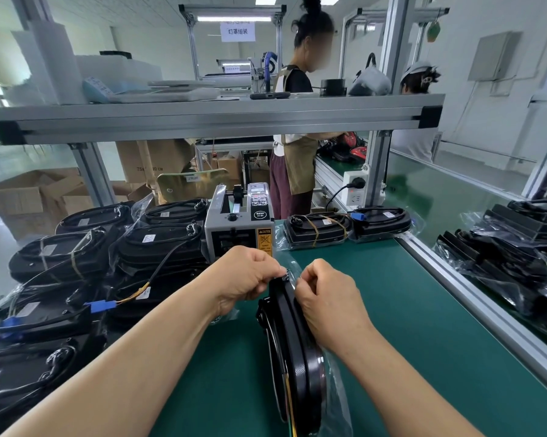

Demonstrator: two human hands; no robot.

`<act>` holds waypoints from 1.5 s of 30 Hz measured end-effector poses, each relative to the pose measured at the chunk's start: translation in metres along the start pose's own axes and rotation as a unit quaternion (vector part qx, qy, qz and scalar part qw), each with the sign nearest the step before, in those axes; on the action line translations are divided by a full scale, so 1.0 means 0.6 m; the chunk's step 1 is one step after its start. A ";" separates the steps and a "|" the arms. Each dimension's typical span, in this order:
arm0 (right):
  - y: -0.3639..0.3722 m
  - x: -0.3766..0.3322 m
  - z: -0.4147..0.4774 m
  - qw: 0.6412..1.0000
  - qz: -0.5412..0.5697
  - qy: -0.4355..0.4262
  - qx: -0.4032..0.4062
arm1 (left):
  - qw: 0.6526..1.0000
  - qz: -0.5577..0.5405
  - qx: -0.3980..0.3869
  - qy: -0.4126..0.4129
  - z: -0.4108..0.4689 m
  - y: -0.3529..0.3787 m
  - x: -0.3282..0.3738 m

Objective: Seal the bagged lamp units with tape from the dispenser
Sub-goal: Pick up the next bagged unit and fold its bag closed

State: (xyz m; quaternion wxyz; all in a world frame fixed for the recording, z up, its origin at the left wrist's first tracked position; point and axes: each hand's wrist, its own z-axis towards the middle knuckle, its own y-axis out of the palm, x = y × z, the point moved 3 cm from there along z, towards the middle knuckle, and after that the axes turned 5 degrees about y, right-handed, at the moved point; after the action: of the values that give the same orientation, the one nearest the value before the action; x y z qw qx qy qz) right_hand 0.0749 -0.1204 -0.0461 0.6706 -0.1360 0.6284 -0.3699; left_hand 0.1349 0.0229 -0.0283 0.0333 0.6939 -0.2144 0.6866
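Head view: green bench mat (423, 326) fills the centre. Aluminium profile shelf frame (202, 118) spans overhead across the far side.

Left of the mat: big heap of bagged black lamp units (146, 247), cables coiled on top, one blue connector (100, 305) showing. Right, past the aluminium side rail (474, 298): second heap of bagged black units (499, 263) on a separate green surface.

Task item: black round lamp unit (300, 357) stands on edge on the mat, bottom centre, inside a clear plastic bag (340, 395). Bag film hangs loose down its right side.

Grey box-shaped tape dispenser (234, 228) sits at the far end of the mat, just beyond the hands, touching the left heap. Yellow caution label on its front. Right of it, two more black units (317, 231) lie flat side by side, the nearer one strapped with tan bands.

Left hand (243, 279): fingers curled, pinching the bag at the unit's top edge. Right hand (329, 298): also curled, pinching the bag film from the other side, knuckles against the unit. Hands nearly touch. Cannot tell if a tape strip is between the fingertips.

Background: person in a tan apron (297, 159) at the next bench, cardboard boxes (29, 197) far left, white power socket (355, 187) on the frame post.
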 end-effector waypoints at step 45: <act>0.010 -0.005 -0.001 0.999 -0.007 -0.033 -0.002 | 0.986 0.064 0.126 0.082 -0.004 0.004 -0.034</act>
State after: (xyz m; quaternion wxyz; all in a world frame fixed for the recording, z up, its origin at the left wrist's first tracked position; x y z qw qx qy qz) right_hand 0.0764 -0.1143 -0.0478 0.6883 -0.1538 0.6058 -0.3684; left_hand 0.1328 0.0265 -0.0485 -0.0810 0.6183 -0.1666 0.7638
